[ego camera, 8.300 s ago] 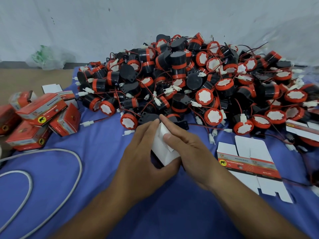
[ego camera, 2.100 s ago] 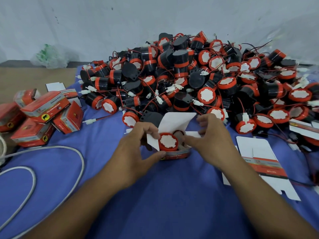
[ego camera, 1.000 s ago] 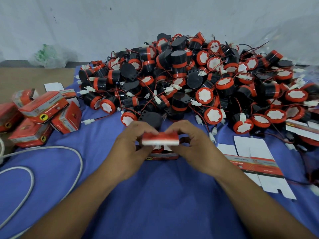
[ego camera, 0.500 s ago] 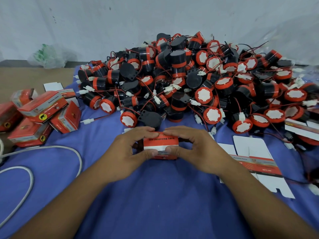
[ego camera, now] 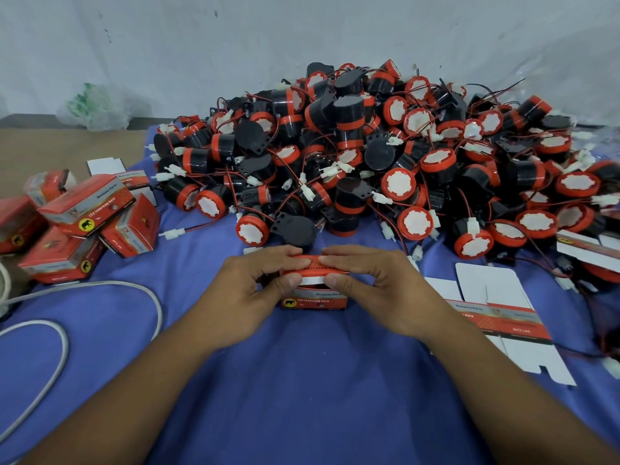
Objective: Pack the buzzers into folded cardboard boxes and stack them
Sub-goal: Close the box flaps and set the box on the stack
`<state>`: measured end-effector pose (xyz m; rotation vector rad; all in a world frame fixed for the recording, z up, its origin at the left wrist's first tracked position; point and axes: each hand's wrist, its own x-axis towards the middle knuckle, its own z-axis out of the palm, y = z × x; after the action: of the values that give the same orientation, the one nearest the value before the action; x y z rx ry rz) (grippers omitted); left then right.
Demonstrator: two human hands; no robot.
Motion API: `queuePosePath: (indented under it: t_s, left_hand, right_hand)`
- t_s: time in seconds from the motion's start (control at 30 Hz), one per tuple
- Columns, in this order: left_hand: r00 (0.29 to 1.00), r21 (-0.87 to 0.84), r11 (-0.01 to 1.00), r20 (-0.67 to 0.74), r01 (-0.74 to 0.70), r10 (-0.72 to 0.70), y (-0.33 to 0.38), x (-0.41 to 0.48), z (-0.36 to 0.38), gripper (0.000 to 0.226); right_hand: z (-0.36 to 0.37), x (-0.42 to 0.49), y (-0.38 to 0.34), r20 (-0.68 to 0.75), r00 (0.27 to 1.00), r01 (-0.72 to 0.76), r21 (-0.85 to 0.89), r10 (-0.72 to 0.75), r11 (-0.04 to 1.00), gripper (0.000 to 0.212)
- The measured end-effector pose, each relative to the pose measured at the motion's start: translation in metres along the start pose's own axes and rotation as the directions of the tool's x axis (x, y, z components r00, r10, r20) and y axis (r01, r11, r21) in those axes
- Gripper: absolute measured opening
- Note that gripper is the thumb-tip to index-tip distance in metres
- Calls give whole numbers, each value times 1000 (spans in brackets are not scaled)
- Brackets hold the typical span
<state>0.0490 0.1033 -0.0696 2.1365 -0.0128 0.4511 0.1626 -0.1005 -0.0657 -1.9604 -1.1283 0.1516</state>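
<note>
A small red cardboard box (ego camera: 314, 299) stands on the blue cloth (ego camera: 302, 380) in front of me. My left hand (ego camera: 255, 293) and my right hand (ego camera: 379, 293) grip it from either side, fingers curled over its top flap and thumbs pressing the white tuck flap at its front. What is inside the box is hidden. Behind it rises a big heap of black-and-red buzzers (ego camera: 385, 156) with red wires and white plugs. A pile of closed red boxes (ego camera: 84, 223) lies at the left.
Flat unfolded box blanks (ego camera: 503, 317) lie on the cloth to the right of my hands, more at the right edge (ego camera: 590, 250). A white cable (ego camera: 100, 286) loops across the left. A plastic bag (ego camera: 97, 109) sits by the grey wall.
The box was open with a buzzer in it two seconds ago. Its top flap has since come down, and both hands now press it shut, the box sitting lower on the cloth.
</note>
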Motion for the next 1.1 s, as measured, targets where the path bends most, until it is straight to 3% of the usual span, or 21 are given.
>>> queuePosePath:
  t_s: [0.2, 0.4, 0.67, 0.9, 1.0, 1.1]
  left_hand:
    - [995, 103, 990, 16, -95, 94, -5, 0, -1, 34]
    - [987, 156, 975, 35, -161, 157, -7, 2, -5, 38]
    - [960, 228, 939, 170, -259, 224, -4, 1, -8, 38]
    - [921, 372, 858, 298, -354, 251, -3, -2, -12, 45]
    - [889, 468, 759, 301, -452, 344, -1, -1, -12, 45]
    - [850, 607, 610, 243, -509, 468, 3, 1, -5, 29]
  right_hand:
    - [2, -1, -3, 27, 997, 76, -14, -76, 997, 35]
    - [1, -2, 0, 65, 997, 37, 54, -40, 998, 36]
    - [1, -2, 1, 87, 992, 87, 32, -90, 996, 31]
    - [4, 1, -3, 97, 993, -90, 268, 66, 959, 27]
    - [3, 0, -2, 119, 991, -91, 288, 59, 953, 30]
    - [4, 0, -1, 31, 999, 9, 132, -13, 991, 30]
